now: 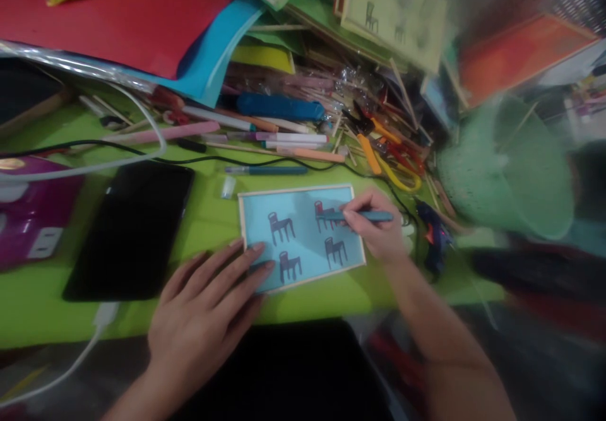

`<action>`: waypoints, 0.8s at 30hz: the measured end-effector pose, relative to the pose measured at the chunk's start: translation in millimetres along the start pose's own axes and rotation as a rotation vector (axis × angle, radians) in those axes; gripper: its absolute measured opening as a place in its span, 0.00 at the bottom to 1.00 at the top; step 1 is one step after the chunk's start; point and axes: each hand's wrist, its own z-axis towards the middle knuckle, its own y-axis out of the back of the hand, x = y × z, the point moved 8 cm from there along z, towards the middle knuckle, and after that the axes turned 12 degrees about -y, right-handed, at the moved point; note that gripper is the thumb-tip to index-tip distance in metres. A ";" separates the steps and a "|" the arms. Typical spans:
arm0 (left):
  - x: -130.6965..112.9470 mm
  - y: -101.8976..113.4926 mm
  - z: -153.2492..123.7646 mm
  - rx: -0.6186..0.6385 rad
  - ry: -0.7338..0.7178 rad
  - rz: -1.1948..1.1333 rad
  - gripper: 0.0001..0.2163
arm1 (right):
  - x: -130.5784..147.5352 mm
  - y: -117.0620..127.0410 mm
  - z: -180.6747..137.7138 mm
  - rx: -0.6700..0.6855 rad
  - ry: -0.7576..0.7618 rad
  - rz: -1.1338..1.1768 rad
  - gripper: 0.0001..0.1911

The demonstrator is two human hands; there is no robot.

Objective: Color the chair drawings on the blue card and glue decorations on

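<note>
A blue card point(305, 244) edged with thin light strips lies on the green tabletop, with several small chairs drawn on it. My right hand point(376, 228) grips a blue-green pen point(374, 216), its tip at the upper right chair drawing point(324, 214), which shows some red. My left hand point(208, 301) is spread flat, fingertips resting on the card's left edge and lower left corner. Just above the card lie a pen cap point(228, 187) and another blue pen point(279, 170).
A black tablet point(132, 231) with a white cable lies at left beside a purple box point(38, 213). Behind are markers point(293, 137), orange-handled pliers point(368, 153), scissors point(402, 178) and coloured sheets point(118, 23). A glue gun point(434, 238) and green basket point(511, 168) stand right.
</note>
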 end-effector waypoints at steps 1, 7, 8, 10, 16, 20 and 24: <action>0.2 -0.4 -0.4 0.004 0.002 -0.002 0.17 | 0.4 0.0 0.2 -0.002 0.001 -0.008 0.07; 0.6 -1.7 -2.2 0.007 0.010 -0.004 0.18 | 2.8 -0.7 1.1 -0.021 0.000 -0.043 0.06; 0.4 -1.9 -2.1 0.008 0.006 -0.003 0.18 | 2.7 -0.8 1.2 -0.023 -0.001 -0.046 0.06; 0.4 -2.4 -2.2 0.012 0.001 -0.002 0.18 | 1.5 -0.7 1.5 -0.031 -0.003 -0.047 0.07; 1.4 -2.5 -2.0 0.009 0.001 0.003 0.18 | -5.6 0.1 2.4 -0.053 -0.009 -0.052 0.10; 0.8 -1.7 -1.3 0.002 -0.006 0.004 0.18 | -3.3 -0.3 2.4 -0.055 0.002 -0.050 0.09; 0.9 -2.4 -2.3 0.021 -0.010 0.007 0.20 | 1.6 -0.8 2.4 -0.063 0.021 -0.053 0.08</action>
